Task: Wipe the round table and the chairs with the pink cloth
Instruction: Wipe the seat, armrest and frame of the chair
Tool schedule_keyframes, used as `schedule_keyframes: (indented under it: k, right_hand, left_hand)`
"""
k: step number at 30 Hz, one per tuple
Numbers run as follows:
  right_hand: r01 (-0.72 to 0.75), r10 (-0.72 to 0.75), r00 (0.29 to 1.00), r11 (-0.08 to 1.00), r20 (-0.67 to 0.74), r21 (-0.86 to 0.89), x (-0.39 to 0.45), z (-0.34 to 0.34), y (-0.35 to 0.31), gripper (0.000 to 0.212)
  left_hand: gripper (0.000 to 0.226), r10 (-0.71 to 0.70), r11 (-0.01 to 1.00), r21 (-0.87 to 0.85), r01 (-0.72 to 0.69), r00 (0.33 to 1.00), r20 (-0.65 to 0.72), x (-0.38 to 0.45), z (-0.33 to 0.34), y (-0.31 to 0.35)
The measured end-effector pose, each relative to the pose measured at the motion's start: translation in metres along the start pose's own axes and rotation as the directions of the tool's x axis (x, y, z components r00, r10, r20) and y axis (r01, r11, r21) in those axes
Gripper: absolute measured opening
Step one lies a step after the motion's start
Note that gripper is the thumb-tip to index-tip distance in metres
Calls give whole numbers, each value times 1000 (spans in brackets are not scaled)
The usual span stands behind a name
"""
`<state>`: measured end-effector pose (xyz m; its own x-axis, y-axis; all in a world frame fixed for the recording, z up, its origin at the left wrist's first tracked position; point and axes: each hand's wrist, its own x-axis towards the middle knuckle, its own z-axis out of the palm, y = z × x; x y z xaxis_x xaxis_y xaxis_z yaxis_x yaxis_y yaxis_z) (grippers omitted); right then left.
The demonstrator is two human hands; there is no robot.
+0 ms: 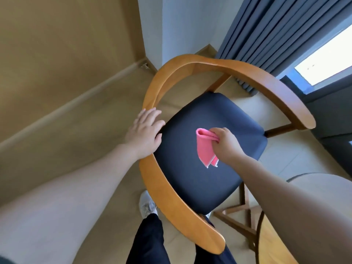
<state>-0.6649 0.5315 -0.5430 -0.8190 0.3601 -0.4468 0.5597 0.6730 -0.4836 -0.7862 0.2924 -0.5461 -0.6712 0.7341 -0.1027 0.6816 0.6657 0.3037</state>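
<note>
A wooden chair point(192, 62) with a curved armrest rail and a dark padded seat point(205, 115) stands below me. My left hand point(145, 130) lies flat on the left part of the rail, fingers spread over it. My right hand point(227, 144) is over the middle of the seat, gripping a folded pink cloth point(204, 146) that hangs down onto the seat. At the lower right, the wooden edge of the round table point(274, 242) shows partly behind my right forearm.
A tan wall and skirting run along the left. Grey curtains point(276, 31) and a bright window point(327, 58) are at the upper right, behind the chair. My legs and a white shoe point(146, 203) are on the beige floor below the chair rail.
</note>
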Motion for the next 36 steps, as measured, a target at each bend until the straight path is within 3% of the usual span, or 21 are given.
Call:
schedule_keyframes:
  k: [4, 7, 12, 15, 16, 18, 20, 22, 25, 27, 33, 36]
  right_hand:
    - [9, -8, 993, 1000, 115, -6, 29, 32, 21, 34]
    - [39, -38, 984, 999, 176, -5, 51, 52, 37, 31]
    - [34, -61, 961, 994, 270, 105, 91, 90, 53, 37]
    - [-1, -54, 970, 974, 236, 227, 121, 111, 50, 35]
    - [10, -49, 978, 981, 202, 194, 128, 117, 51, 38]
    - [130, -119, 985, 988, 125, -87, 138, 128, 58, 49]
    - [333, -302, 943, 870, 143, -363, 139, 137, 68, 60]
    - [460, -385, 888, 742, 251, -488, 134, 146, 76, 77]
    - [455, -349, 891, 705, 292, -545, 127, 165, 76, 97]
    - [419, -312, 908, 706, 281, -571, 126, 177, 73, 100]
    - [410, -386, 909, 754, 159, -513, 130, 189, 82, 70]
    - [512, -517, 848, 748, 113, -423, 129, 200, 74, 65]
  left_hand:
    - [39, -145, 989, -25, 145, 989, 14, 2, 37, 6]
    - [40, -200, 977, 72, 200, 980, -11, 3, 57, 8]
    - [29, -214, 962, 170, 214, 977, -24, 2, 67, 4]
    - [29, -205, 966, 152, 209, 978, -40, 1, 69, 3]
    - [30, -200, 968, 144, 205, 979, -47, 1, 69, 3]
    - [31, -198, 969, 138, 203, 979, -52, 1, 68, 2]
    - [31, -196, 970, 136, 201, 979, -52, 2, 68, 3]
    - [30, -186, 972, 133, 192, 981, -51, 2, 68, 3]
    - [31, -182, 974, 124, 189, 981, -61, 1, 68, 3]
    - [35, -185, 974, 122, 192, 981, -64, 1, 67, 3]
    - [41, -162, 979, 115, 170, 984, -76, 1, 69, 1]
    - [44, -164, 977, 126, 171, 984, -62, 1, 67, 3]
